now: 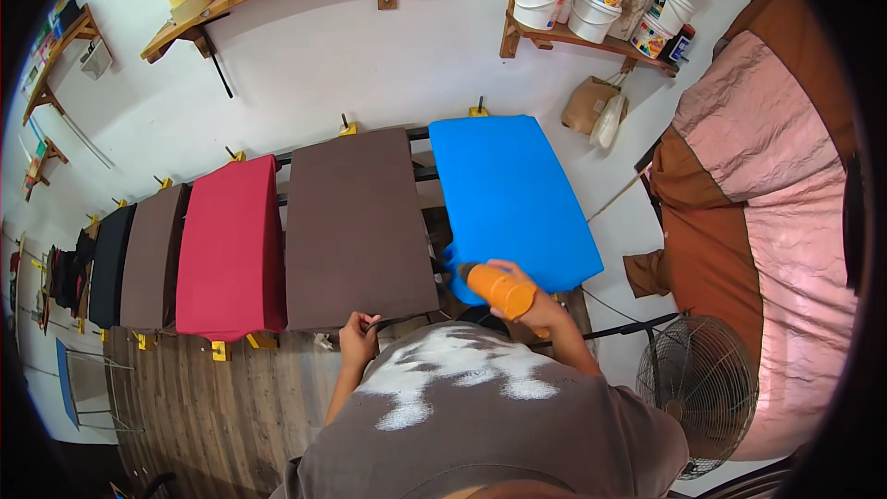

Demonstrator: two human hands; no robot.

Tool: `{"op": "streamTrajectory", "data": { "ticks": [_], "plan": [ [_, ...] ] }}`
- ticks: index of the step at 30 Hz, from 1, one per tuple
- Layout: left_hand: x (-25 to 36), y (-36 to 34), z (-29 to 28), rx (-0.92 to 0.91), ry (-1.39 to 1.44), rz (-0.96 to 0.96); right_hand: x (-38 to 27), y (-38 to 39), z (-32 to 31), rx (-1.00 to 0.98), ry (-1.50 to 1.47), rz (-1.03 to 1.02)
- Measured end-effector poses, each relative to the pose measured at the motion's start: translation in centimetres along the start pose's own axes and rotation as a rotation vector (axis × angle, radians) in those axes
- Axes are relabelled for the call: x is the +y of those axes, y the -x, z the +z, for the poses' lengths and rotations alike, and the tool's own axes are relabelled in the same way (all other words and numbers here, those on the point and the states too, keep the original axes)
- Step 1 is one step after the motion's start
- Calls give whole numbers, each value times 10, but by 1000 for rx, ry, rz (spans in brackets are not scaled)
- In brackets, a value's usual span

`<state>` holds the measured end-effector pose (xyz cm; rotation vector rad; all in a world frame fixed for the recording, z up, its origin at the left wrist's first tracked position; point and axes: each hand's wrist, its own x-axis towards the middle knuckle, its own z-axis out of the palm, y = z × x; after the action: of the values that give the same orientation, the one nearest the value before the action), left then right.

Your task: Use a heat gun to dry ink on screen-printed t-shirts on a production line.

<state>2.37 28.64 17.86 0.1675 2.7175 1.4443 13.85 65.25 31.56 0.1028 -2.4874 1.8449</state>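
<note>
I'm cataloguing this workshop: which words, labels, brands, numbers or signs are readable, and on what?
White plastic buckets on the brown wooden shelf, upper right: multicoloured label print, too small to read reliably.
Small dark bottle beside them: label too small.
Grey-brown fabric T-shirt: faint marks by the white print, unreadable.
Orange cylindrical handheld tool: no readable text.

Handheld tool is showing orange, blue panel is brightening the right end of the black rack, brown panel, red panel, taupe panel and black panel are running leftward, grey-brown shirt is bearing white blotches
</note>
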Motion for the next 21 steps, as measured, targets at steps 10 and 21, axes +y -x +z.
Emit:
{"op": "streamTrajectory", "data": {
  "ticks": [10, 21],
  "plan": [
    [6, 5, 4, 139, -107, -45, 16, 25, -124, 1365, -380, 281],
    [18, 7, 1, 184, -183, -137, -14, 7, -14, -19, -142, 272]
  ]
}}
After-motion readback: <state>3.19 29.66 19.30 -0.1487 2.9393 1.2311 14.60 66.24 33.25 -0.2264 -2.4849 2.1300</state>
